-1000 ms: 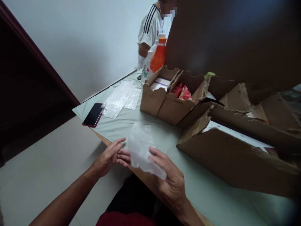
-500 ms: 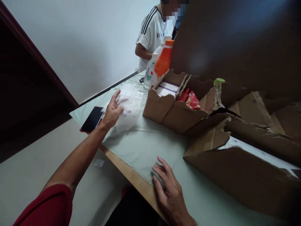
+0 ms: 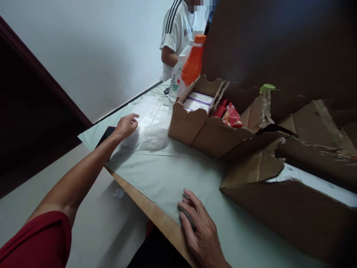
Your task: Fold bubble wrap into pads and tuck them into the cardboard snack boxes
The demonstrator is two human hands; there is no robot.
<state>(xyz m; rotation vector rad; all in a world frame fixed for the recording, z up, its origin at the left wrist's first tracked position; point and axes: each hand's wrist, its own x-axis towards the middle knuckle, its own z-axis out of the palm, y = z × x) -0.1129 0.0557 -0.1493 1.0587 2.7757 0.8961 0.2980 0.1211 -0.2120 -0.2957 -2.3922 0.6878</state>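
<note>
Plastic bubble wrap (image 3: 152, 128) lies at 11 o'clock on the surface (image 3: 167, 175). Your left hand (image 3: 126, 125) rests open at its edge; your right hand (image 3: 199, 227) lies flat, empty. Risk: a careless sweep knocks the phone (image 3: 107, 133) off the edge.

The bubble wrap (image 3: 152, 128) is clear, shiny, dimpled plastic. Matt pale cloth covers the wooden tabletop (image 3: 167, 175). The boxes (image 3: 206, 130) are rough, torn brown cardboard.

Left arm outstretched, right hand (image 3: 199, 227) flat
</note>
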